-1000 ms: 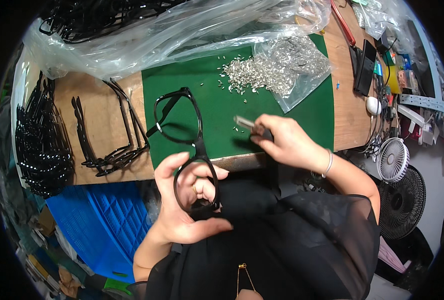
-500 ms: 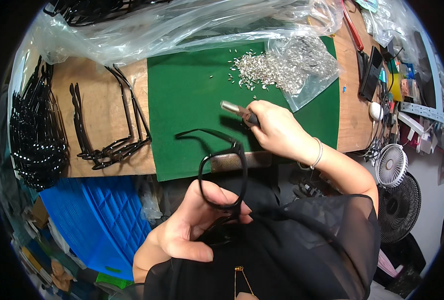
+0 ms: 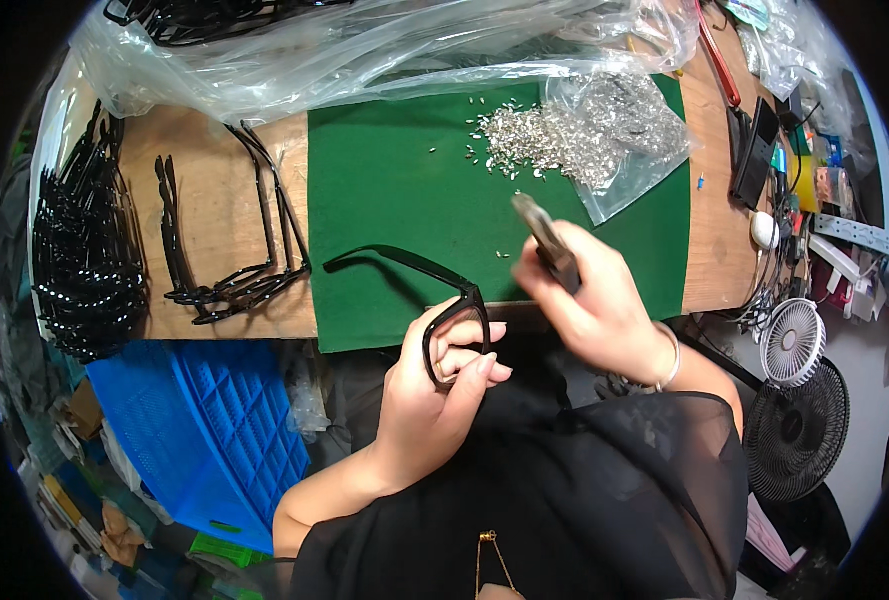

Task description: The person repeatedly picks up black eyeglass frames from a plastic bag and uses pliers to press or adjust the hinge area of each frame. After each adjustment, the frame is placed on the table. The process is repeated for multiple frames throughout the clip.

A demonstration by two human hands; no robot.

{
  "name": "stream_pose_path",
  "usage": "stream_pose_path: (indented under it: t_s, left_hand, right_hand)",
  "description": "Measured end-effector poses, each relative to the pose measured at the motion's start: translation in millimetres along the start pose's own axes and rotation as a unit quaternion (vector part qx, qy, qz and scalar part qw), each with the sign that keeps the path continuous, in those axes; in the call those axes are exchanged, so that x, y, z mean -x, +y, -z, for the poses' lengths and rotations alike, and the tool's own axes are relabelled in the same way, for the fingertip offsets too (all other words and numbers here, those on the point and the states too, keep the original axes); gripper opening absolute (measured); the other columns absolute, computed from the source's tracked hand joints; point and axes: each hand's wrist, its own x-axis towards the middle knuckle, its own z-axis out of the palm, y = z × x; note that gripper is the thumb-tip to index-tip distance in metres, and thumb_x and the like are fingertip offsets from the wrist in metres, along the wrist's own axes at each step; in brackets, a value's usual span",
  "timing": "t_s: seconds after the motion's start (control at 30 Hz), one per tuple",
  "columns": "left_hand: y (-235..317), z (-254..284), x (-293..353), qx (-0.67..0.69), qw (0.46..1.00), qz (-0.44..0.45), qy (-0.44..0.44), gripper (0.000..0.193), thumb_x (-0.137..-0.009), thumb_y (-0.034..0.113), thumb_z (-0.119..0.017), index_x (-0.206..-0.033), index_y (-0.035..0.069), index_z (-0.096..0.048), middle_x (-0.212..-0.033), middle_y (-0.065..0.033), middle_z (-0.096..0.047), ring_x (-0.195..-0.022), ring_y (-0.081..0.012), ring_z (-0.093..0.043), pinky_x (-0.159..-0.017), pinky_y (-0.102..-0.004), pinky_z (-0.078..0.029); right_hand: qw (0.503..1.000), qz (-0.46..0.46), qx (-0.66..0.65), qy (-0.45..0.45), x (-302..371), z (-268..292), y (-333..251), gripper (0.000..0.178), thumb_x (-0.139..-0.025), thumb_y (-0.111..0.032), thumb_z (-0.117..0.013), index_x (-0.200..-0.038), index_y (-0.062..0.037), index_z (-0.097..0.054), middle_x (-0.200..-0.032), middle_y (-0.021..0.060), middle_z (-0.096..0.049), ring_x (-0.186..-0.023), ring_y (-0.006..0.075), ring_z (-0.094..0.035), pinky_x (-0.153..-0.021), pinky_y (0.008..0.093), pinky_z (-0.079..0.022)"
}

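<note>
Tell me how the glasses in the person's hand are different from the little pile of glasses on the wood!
The held glasses are just one frame, but the little pile has more than one frame lying together. The held glasses are gripped in the left hand, while the little pile rests on the wooden table with no hand touching it. Both are black and have long arms.

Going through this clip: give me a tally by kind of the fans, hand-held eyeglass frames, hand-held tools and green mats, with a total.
Fans: 2 (white fan, black fan)
Eyeglass frame, left hand: 1
Tool, right hand: 1
Green mat: 1
Total: 5
</note>
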Motion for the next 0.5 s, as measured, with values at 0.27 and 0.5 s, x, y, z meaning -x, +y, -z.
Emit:
stream_pose_path:
  t_s: [0.27, 0.5]
  left_hand:
    - [-9.5, -19.3, -2.1, -0.04, 0.996, -0.08, -0.011, 0.047, -0.081, -0.012, -0.046, -0.122, -0.004, -0.025, -0.106, -0.0178, -0.05, -0.086, -0.0169, -0.058, -0.075, -0.0253, -0.048]
    - [11.6, -6.7, -4.9, 0.026, 0.997, 0.014, -0.066, 0.046, -0.081, -0.01, -0.048, -0.121, -0.005, -0.027, -0.103, -0.0185, -0.052, -0.082, -0.0174, -0.059, -0.071, -0.0263, -0.05]
  right_hand:
    - [0.929, -0.086, -0.354, 0.064, 18.3, -29.8, -11.2, 0.013, -0.085, -0.008, -0.057, -0.087, -0.0005, -0.047, -0.074, 0.0036, -0.053, -0.055, 0.0079, -0.051, -0.052, 0.022, -0.044]
    - [0.878, -0.2, -0.429, -0.068, 9.1, -12.6, -19.4, 0.018, -0.086, -0.015, -0.058, -0.089, -0.0031, -0.045, -0.074, 0.0009, -0.051, -0.066, 0.0053, -0.048, -0.058, 0.0211, -0.041]
